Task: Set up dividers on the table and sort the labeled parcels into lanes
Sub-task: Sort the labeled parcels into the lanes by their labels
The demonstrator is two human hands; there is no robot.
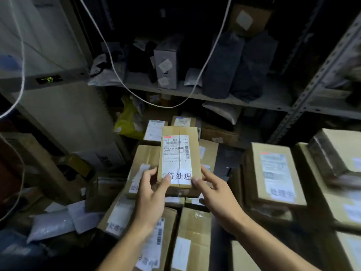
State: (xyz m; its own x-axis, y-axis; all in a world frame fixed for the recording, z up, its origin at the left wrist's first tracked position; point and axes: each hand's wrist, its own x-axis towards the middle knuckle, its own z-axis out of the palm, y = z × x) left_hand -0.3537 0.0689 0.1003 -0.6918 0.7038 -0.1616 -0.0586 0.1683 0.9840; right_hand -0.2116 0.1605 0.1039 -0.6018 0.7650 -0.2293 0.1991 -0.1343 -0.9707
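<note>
A small brown cardboard parcel [180, 153] with a white shipping label and a strip of large printed characters at its near end is held up in the middle of the view. My left hand [151, 194] grips its near left corner, thumb on top. My right hand [214, 194] grips the near right corner, thumb on the label strip. Below it lie several labeled cardboard parcels [140, 167], closely packed. No dividers are in view.
A stack of larger labeled boxes [273, 173] stands at the right. White padded mailers [58, 222] lie at the lower left. Behind is a metal shelf [254, 98] with dark bags and boxes, a white cable [172, 106] hanging in front. A white appliance [58, 114] stands at the left.
</note>
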